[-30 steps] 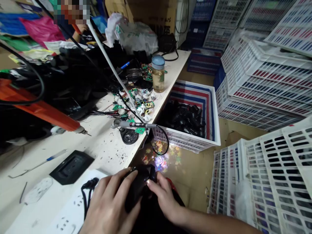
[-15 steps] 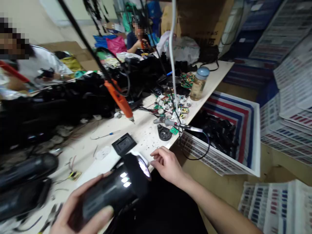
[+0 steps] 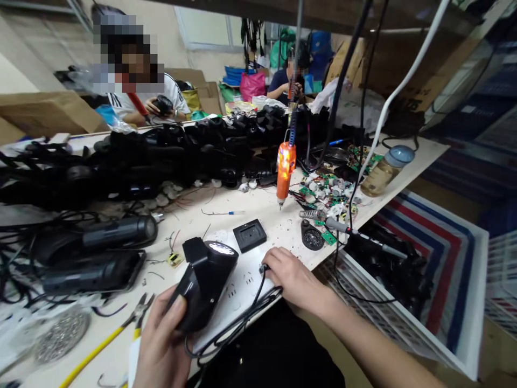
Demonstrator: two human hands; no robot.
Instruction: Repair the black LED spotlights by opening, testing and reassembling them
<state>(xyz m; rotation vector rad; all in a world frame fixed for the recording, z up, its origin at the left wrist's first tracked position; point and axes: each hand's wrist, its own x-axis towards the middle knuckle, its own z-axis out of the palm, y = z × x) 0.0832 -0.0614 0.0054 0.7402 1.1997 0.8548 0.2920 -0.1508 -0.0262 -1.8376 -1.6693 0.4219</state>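
Note:
My left hand (image 3: 161,345) grips the rear of a black handheld lamp (image 3: 205,277), holding it above a white power strip (image 3: 238,288) with its lens pointing up and away. My right hand (image 3: 288,275) rests on the strip's right end, fingers curled around a small black plug with a cable (image 3: 234,326) that loops down toward the lamp. A flat black square part (image 3: 249,235) lies just beyond the strip.
An orange electric screwdriver (image 3: 285,170) hangs over the bench. A soldering iron (image 3: 351,231), circuit boards (image 3: 327,194), a jar (image 3: 383,172) and pliers (image 3: 117,331) lie about. Black lamps (image 3: 121,231) are heaped at left. Two people sit across. A white crate (image 3: 436,269) stands right.
The view swung up and left over the bench. My left hand brought the lamp up onto the power strip, and my right hand moved from the lamp to the plug on the strip.

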